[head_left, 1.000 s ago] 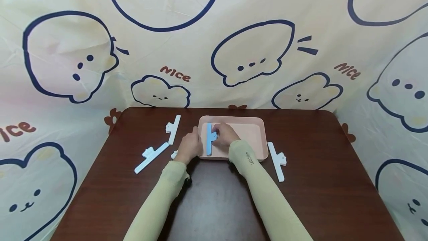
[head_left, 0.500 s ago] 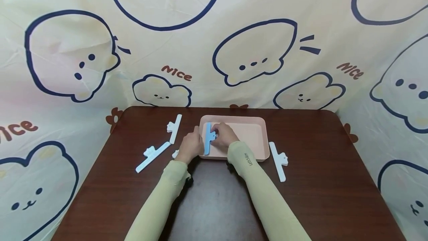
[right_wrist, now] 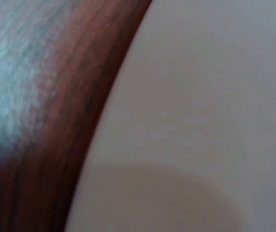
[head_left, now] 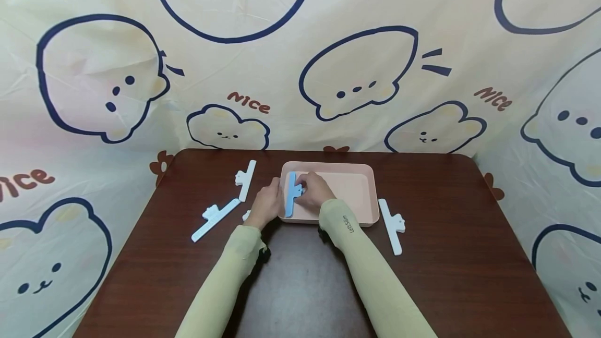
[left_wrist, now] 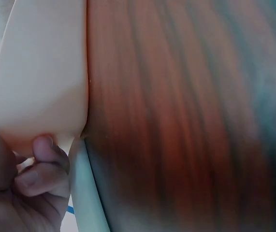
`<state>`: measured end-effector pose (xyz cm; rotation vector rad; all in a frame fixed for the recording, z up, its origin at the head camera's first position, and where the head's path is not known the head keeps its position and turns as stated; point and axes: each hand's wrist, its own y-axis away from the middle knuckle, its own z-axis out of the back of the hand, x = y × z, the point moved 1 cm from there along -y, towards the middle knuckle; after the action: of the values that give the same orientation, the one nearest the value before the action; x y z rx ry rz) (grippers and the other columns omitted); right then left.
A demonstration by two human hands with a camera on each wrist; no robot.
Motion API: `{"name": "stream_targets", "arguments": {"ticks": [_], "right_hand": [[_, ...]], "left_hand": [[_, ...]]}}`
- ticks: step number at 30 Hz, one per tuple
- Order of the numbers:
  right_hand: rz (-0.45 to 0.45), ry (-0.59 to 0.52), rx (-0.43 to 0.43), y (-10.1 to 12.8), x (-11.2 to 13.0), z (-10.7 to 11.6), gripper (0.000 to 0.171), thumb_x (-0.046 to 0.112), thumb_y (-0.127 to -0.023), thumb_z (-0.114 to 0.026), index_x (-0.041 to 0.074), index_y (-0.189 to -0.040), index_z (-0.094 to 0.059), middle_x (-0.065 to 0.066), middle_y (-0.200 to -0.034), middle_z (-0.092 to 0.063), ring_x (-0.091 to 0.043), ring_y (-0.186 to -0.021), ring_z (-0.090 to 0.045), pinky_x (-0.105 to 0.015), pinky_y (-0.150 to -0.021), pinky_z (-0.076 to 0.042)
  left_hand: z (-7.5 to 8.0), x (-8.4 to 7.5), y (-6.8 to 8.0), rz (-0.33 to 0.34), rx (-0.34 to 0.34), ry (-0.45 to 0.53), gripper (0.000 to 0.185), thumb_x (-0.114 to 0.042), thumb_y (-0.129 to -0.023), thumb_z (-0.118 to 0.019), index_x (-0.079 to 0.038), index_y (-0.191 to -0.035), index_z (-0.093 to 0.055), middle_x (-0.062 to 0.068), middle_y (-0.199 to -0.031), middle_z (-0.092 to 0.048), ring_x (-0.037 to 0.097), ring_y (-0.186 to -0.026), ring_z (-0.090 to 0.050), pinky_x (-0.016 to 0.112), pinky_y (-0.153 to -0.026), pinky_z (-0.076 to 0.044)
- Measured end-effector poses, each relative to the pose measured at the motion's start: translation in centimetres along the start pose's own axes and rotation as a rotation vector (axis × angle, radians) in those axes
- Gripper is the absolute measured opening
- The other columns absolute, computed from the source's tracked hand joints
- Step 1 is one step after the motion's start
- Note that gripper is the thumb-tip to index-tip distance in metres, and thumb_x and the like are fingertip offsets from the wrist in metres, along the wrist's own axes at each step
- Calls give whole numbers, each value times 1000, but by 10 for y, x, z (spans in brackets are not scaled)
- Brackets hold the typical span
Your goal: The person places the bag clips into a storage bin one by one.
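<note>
both hands [head_left: 312,192] on blue clip [head_left: 290,195], tray [head_left: 361,171] left edge.

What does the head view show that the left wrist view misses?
Only the head view shows the blue clip held by the right hand at the left end of the pink tray, three white clips on the table, two to the left and one to the right, and the cartoon backdrop. Only the left wrist view shows, close up, the left hand with curled fingers against the tray's outer wall. Both show the left hand, the tray and the dark wooden table.
</note>
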<state>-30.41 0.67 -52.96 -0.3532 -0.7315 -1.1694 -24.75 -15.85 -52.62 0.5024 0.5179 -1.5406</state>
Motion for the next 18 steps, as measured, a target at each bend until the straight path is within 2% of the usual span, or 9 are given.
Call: {"name": "stream_targets", "arguments": {"ticks": [6,12,18], "right_hand": [[-3,-13,-1,1,1,0,40,13,-77,-92,10,-112,-73,-6,-108,-61,-21,-97,-56,-39,-97,-51],[-10,-14,10,1,0,0,41,16,-79,-91,13,-115,-72,-5,-110,-59,-20,-98,-56,-39,-96,-51],[6,-18,11,2,-1,-1,42,17,-80,-90,13,-118,-72,-5,-106,-58,-19,-92,-57,-35,-89,-51]], "left_hand": [[3,3,-1,-11,18,49,36,-21,-113,-35,-2,-139,-52,23,-107,-70,35,-97,-69,53,-88,-55],[4,8,-4,10,49,105,39,-23,-113,-34,-5,-141,-53,22,-124,-68,36,-112,-66,54,-97,-51],[5,7,-4,34,65,104,39,-24,-113,-34,-5,-142,-52,21,-124,-68,34,-108,-65,52,-95,-52]]}}
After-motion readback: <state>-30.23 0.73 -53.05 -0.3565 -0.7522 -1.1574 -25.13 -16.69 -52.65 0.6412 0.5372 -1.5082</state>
